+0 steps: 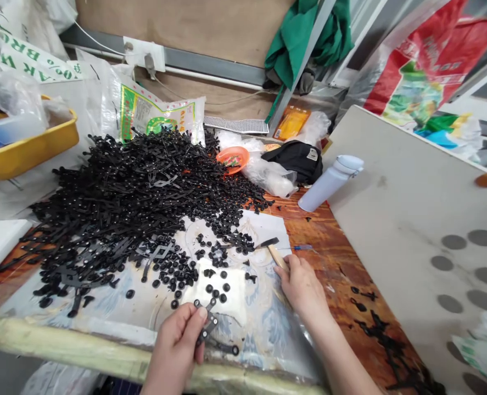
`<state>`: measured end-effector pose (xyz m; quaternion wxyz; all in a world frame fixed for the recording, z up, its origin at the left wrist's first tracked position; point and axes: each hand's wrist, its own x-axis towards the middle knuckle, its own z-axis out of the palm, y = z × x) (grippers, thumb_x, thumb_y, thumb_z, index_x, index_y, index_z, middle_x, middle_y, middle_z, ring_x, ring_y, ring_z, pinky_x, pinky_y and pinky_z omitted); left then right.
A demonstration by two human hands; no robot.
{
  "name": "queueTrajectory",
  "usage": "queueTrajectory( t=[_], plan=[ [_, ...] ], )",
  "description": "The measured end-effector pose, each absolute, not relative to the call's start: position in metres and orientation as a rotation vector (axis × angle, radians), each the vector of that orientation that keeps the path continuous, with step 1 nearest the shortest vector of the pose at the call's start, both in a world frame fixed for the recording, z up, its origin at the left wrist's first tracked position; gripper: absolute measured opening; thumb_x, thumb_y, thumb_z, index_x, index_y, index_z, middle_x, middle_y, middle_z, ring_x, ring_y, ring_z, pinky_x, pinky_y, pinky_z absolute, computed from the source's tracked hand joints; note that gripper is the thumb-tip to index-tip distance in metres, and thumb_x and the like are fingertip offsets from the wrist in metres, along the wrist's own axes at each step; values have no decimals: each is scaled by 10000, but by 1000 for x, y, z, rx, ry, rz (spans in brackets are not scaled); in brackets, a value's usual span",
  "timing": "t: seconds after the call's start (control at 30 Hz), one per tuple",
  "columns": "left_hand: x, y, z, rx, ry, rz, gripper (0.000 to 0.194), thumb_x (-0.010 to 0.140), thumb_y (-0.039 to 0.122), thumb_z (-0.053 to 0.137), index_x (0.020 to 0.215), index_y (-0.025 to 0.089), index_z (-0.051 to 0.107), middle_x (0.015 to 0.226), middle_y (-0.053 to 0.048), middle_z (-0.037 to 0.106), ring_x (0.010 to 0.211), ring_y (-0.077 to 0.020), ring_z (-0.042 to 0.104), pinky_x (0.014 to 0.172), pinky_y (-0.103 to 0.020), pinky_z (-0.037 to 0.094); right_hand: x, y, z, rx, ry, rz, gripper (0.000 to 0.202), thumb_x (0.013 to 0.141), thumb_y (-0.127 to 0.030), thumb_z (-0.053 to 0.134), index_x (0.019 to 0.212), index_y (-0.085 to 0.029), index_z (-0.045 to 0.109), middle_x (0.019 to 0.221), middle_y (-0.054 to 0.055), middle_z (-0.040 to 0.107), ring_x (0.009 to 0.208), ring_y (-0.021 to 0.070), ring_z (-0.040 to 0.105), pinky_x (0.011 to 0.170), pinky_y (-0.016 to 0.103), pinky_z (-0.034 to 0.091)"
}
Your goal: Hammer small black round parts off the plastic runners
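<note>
Left grip (181, 336) closed on a black linkage (211, 323) (partly thumb-covered), right grip (303, 282) around a part-hidden hammer (276, 255).

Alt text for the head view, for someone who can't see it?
The left hand holds a black jointed linkage near a cream pad bearing round black caps; the right hand grips a pale wooden-handled hammer. Beyond them, a heap of black parts spreads across a reddish-brown wooden table, with a pale-blue cylindrical bottle to its right.

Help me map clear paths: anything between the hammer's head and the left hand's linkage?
Between hammer and linkage lies the white pad with small black parts on it; nothing tall is visible there.
</note>
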<state>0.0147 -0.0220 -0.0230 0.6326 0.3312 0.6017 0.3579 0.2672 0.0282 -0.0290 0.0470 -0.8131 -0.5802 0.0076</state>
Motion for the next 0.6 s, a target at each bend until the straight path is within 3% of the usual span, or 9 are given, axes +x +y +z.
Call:
queueTrajectory(
  t=[0.13, 0.6],
  plan=[
    [31, -21, -18, 665, 1377, 711, 412, 729, 590, 566, 658, 186, 526, 323, 77, 437, 231, -24, 178, 296, -154, 68, 260, 26, -31, -2520, -1758, -24, 125, 900, -219, 465, 952, -146, 553, 925, 139, 578, 901, 285, 563, 664, 332, 422],
    [52, -21, -12, 576, 1473, 862, 391, 655, 536, 683, 687, 176, 535, 320, 86, 446, 250, -18, 199, 258, -102, 112, 265, 26, -31, -2518, -1722, 60, 128, 899, -254, 497, 972, -161, 546, 961, 125, 575, 909, 268, 546, 715, 324, 400]
  ],
)
